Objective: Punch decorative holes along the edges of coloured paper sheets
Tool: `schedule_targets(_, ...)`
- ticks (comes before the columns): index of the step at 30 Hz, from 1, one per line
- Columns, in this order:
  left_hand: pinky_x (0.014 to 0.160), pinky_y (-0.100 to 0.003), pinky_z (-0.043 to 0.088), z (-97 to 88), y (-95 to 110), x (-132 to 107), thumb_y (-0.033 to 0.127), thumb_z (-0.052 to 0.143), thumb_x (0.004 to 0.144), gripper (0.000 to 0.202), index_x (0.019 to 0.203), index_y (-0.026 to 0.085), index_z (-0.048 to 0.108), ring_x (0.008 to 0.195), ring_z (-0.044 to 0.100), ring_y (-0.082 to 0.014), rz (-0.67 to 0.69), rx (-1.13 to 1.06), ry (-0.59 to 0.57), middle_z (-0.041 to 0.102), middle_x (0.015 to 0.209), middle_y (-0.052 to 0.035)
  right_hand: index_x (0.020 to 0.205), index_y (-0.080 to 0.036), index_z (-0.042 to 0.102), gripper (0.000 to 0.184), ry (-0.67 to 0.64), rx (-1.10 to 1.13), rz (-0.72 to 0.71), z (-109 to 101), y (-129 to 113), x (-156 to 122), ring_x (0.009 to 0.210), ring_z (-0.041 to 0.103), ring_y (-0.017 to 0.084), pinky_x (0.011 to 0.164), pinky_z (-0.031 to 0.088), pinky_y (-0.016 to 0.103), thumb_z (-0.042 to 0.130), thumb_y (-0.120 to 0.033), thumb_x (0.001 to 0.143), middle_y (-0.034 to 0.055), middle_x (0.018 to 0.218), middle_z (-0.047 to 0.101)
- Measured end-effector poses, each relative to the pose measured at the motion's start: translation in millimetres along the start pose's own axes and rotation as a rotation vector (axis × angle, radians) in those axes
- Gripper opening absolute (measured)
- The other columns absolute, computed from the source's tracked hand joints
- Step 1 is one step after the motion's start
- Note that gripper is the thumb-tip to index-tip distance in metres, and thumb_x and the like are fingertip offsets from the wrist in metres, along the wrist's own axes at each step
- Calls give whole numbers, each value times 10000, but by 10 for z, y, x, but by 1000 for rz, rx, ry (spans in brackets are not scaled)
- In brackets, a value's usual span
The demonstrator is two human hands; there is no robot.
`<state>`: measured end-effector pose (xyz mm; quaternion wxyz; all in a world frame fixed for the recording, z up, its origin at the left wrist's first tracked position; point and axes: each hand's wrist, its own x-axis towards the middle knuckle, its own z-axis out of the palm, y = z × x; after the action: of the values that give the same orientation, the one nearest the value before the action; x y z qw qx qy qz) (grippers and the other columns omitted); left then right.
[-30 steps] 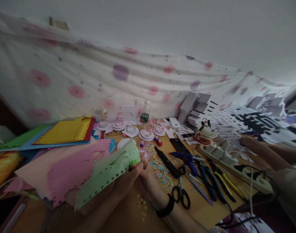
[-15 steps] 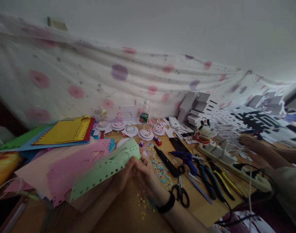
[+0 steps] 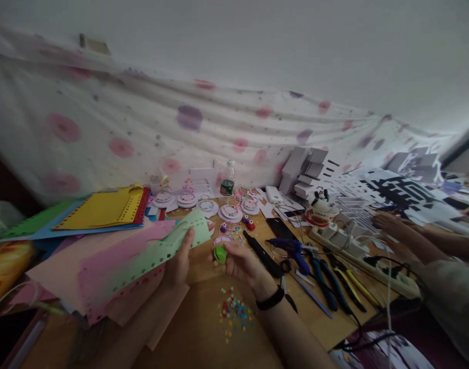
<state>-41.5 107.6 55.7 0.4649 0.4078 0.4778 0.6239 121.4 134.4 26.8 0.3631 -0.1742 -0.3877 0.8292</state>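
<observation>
My left hand point(image 3: 179, 266) is closed on the edge of a pale green paper sheet point(image 3: 180, 233), thumb on top. Small flower-shaped holes run along the sheet's near edge. My right hand point(image 3: 244, 264), a black band on its wrist, grips a small bright green paper punch point(image 3: 220, 254) between thumb and fingers, apart from the sheet. Loose coloured paper bits point(image 3: 234, 310) lie on the table below my right hand. Under the green sheet are pink paper sheets point(image 3: 115, 264), some also punched with holes.
At right lie a blue glue gun point(image 3: 291, 247), scissors point(image 3: 288, 294) partly behind my wrist, pliers point(image 3: 326, 284) and a power strip point(image 3: 380, 269) with cables. Another person's hands point(image 3: 395, 225) are at far right. Round paper pieces with beaded rings point(image 3: 231, 211) and a bottle point(image 3: 227, 179) stand behind.
My hands have parted. The green sheet has moved left and down with my left hand, while my right hand has drawn the punch off its edge.
</observation>
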Motion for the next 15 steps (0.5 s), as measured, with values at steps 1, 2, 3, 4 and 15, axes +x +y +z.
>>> schedule_targets(1,1054,-452,490,9,17,-10,777,620,725,705,993,144,775,1210,622,-372,15,-8,-4,743,1160,-136,913,-129,732,400,-9,-1,20,-20,-22,-3,738,713,132,717,544,214,848,-468,735,83,895,775)
schedule_targets(2,1059,-453,487,14,23,-15,765,624,729,680,973,150,778,1202,628,-371,31,-21,-10,750,1139,-132,928,-130,727,421,-16,0,44,-37,-39,-6,744,722,139,721,548,222,827,-499,751,85,899,776)
schedule_targets(3,1065,-454,484,15,21,-16,753,628,734,657,960,156,781,1195,633,-368,40,-30,-19,758,1113,-127,942,-130,721,445,-23,1,72,-52,-52,-8,758,731,148,729,553,231,803,-530,766,88,910,776)
schedule_targets(4,1072,-453,480,12,16,-15,743,626,741,637,951,162,782,1192,636,-363,45,-26,-28,765,1090,-123,948,-129,714,472,-26,5,101,-67,-63,-9,774,740,156,741,558,241,777,-565,780,92,924,776)
schedule_targets(15,1129,-457,441,10,69,-6,647,651,725,425,787,238,752,1271,578,-349,89,46,67,770,1035,-78,858,-128,699,539,-46,-89,212,-172,-153,-37,824,765,206,883,541,321,699,-664,806,82,798,771)
